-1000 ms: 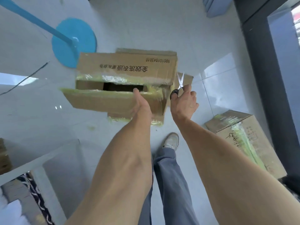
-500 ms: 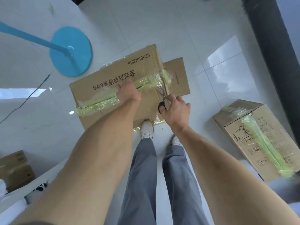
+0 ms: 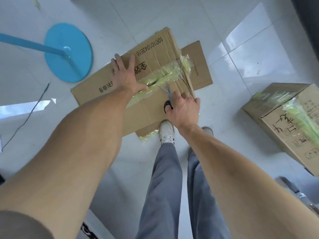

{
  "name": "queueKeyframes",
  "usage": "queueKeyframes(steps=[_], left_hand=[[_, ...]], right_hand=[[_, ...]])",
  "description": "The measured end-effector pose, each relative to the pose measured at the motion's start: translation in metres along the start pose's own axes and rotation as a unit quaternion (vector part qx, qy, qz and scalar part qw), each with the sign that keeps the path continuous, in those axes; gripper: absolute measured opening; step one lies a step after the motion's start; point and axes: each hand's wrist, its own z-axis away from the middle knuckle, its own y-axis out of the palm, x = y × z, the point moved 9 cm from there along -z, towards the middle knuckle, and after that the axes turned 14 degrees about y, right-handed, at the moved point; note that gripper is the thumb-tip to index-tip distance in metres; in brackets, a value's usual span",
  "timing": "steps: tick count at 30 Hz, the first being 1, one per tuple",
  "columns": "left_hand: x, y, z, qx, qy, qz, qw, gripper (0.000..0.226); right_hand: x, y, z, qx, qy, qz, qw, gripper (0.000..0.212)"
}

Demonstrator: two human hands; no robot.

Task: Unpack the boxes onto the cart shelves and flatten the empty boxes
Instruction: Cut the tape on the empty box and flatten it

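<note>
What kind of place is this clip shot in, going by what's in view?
Probably a stockroom or shop back area: glossy white tiled floor, a flattened box being pressed down, a sealed taped carton, and a blue stand base.

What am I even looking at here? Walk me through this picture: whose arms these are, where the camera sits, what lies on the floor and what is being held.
No machine here: these are a person's two bare arms, filmed by a wide-angle camera worn on the head, looking down at the hands, legs and shoes.

On the white tiled floor lies a flattened cardboard box with yellowish tape along its seam. The left hand presses flat on it, fingers spread. The right hand holds scissors in its grip, blades pointing at the tape.

To the right stands a second box, taped shut. To the upper left is a round blue base with a blue pole rising from it; what it belongs to cannot be told. A thin dark cable runs across the floor at left.
</note>
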Motion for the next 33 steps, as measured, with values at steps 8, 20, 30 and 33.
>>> queueKeyframes(steps=[8,20,30,33], left_hand=[[-0.004,-0.024,-0.004,-0.041,0.092,-0.026,0.995,0.133],[-0.007,-0.024,0.018,-0.030,0.130,-0.025,0.991,0.118],[-0.020,-0.022,0.018,-0.042,0.117,-0.065,0.990,0.113],[-0.019,-0.021,0.021,-0.051,0.117,-0.063,0.990,0.112]], right_hand=[[0.009,-0.041,-0.001,-0.106,0.140,-0.012,0.984,0.032],[0.037,-0.057,0.005,-0.029,0.132,0.133,0.982,0.031],[0.036,-0.057,-0.009,0.013,0.145,0.098,0.984,0.025],[0.029,-0.059,-0.002,0.002,0.095,0.087,0.992,0.022]])
